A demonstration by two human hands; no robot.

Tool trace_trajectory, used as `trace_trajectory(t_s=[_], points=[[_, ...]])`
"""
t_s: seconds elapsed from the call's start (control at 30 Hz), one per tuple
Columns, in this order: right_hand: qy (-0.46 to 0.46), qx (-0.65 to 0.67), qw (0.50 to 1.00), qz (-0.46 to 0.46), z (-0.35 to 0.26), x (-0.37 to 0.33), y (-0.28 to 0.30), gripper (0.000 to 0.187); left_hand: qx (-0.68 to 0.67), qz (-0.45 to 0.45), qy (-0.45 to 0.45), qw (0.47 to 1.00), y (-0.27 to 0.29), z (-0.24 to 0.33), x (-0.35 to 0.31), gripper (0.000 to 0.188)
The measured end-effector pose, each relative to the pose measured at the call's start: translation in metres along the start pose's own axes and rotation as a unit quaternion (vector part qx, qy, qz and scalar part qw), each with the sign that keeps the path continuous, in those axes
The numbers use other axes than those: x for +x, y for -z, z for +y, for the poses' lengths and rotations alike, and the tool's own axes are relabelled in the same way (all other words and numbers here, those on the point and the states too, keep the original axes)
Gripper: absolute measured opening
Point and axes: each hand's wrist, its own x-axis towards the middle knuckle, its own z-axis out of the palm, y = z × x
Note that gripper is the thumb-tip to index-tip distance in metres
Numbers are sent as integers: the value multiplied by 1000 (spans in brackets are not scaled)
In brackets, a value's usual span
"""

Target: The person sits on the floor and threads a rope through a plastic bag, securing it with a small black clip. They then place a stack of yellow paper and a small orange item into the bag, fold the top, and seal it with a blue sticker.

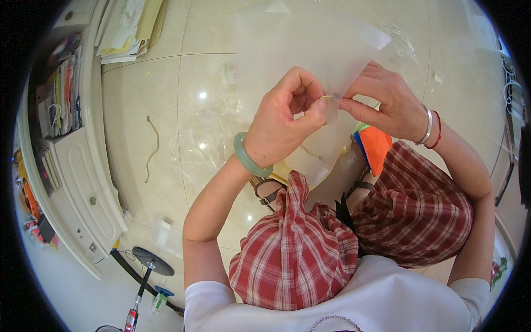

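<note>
A large frosted, see-through plastic sheet hangs in front of me; whether it is a flat sheet or a bag I cannot tell. My left hand is closed in a pinch on the end of a thin pale cord at the sheet's right side. Fingers of my right hand pinch the sheet's edge close by, almost meeting the left fingertips. A twisted length of the cord shows blurred through the plastic, below the left hand. The right fingertips are partly hidden by the sheet.
On the tiled floor at left lies a loose piece of cord. A paper stack sits by a white cabinet. Lower left is a round-based stand. An orange item lies near my feet, with clear plastic scraps about.
</note>
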Motion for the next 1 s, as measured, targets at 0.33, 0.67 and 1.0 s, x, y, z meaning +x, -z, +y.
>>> trace_trajectory(t_s=[0.33,0.67,1.0], points=[[-36,51,998,10,1,-2,3,11,214,40,-31,975,-2,14,-2,15],[-169,196,966,-2,0,-2,-4,15,213,17,-40,976,-3,11,-1,19],[-98,150,982,54,-5,10,-9,10,123,67,-21,990,-2,5,2,15]])
